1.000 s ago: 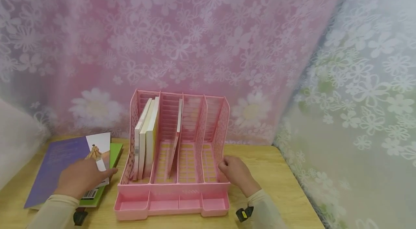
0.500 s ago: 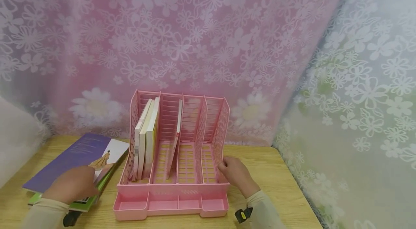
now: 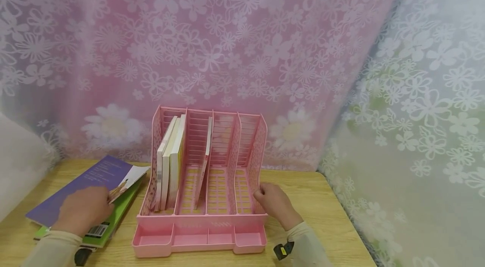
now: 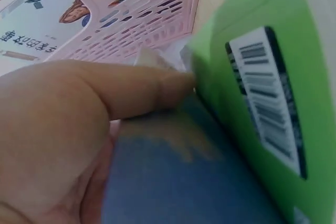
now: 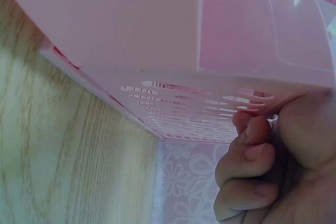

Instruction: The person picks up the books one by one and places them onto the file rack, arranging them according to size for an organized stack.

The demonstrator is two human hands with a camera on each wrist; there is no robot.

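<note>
Your left hand [image 3: 82, 211] pinches the purple book [image 3: 92, 175], at the pink rack [image 3: 202, 220]'s nine o'clock, over a green book [image 3: 118, 213] on the table [image 3: 310, 199]; your right hand [image 3: 279, 203] grips the rack's side wall [image 3: 257, 157] at three o'clock. Only the left wrist view shows your thumb [image 4: 142, 90] across a bluish cover [image 4: 163, 182]; only the right wrist view, fingertips [image 5: 254, 153] curled near the wall's slots.

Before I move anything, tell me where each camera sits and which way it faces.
Head: worn on the head, facing forward and down at the pink rack, purple book and green book; left hand and right hand show.
Left wrist: on that wrist, facing both books, rack behind; thumb shows.
Right wrist: on that wrist, facing along the rack's side toward the flowered curtain; curled fingers show.
Shared: the green book's barcode appears in head and left wrist views.
</note>
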